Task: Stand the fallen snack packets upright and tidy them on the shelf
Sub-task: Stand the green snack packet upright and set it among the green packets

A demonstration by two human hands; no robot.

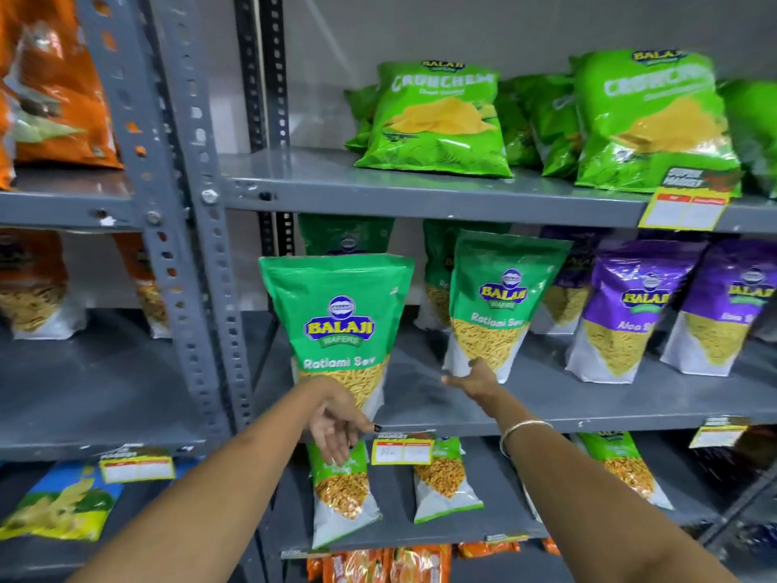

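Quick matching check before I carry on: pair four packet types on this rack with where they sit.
Things:
1. Crunchem packets
2. Ratlami Sev packets
3. Aloo Sev packets
4. orange packets

Places:
A. middle shelf, right end
B. top shelf of the left bay
C. middle shelf, by the hands
D. top shelf, right bay

Pairs: 1-D, 2-C, 3-A, 4-B
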